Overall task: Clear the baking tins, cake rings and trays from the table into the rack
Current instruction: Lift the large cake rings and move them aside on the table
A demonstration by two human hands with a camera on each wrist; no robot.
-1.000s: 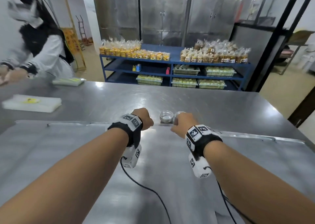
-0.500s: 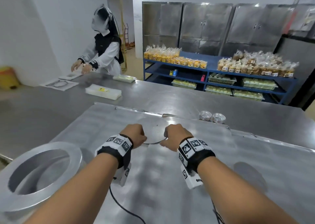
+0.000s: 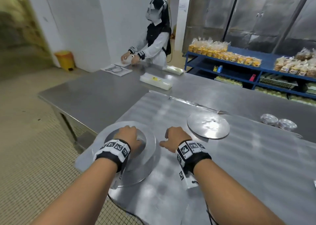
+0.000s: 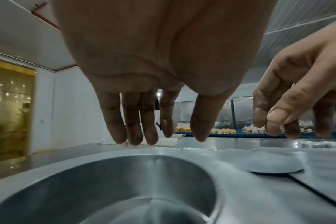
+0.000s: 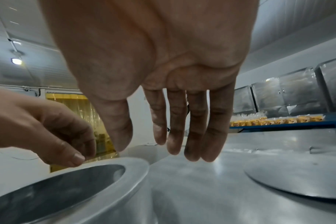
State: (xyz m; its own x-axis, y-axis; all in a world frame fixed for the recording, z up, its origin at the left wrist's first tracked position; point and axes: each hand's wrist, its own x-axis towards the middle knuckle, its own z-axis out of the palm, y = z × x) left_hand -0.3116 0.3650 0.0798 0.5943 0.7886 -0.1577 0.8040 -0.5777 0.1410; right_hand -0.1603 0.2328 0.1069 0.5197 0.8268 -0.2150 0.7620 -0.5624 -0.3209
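Observation:
A large round metal cake tin [image 3: 151, 163] stands near the left corner of a flat metal sheet [image 3: 239, 164] on the steel table. My left hand [image 3: 130, 136] hangs over its opening with straight fingers [image 4: 132, 130] and holds nothing; the tin's hollow [image 4: 125, 181] lies just below them. My right hand [image 3: 173, 137] hovers empty between the tin [image 5: 105, 186] and a flat round disc [image 3: 207, 125], fingers [image 5: 194, 136] relaxed and pointing down. The disc [image 5: 297, 180] lies flat on the sheet. Two stacks of small foil tins [image 3: 277, 122] sit at the far right.
The tin stands close to the table's left edge [image 3: 56, 103], with tiled floor beyond. Another person [image 3: 157, 41] works at the far side beside white plastic packs [image 3: 155, 81]. Blue shelves [image 3: 256, 70] with bagged bread stand behind. Cables trail from my wrists.
Half a second ago both hands gripped the thin round disc. It now lies on the sheet, and both hands are empty and further left, the left over the big tin. My view has swung left.

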